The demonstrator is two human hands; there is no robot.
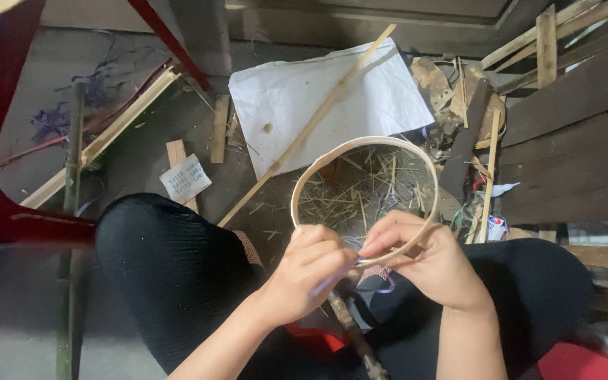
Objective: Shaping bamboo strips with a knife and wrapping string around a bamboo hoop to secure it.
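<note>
Dim, even light, soft shadows, slight wide-angle edge distortion

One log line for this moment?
left hand: pinches purple strand | right hand: grips bamboo hoop | white sheet on floor

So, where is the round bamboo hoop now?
In the head view, the bamboo hoop is just right of centre, held at its near edge by both hands, below the white sheet.

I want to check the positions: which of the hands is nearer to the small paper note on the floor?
The left hand. It is to the right of and below the paper note, across the knee. The right hand is further right, holding the bamboo ring.
</note>
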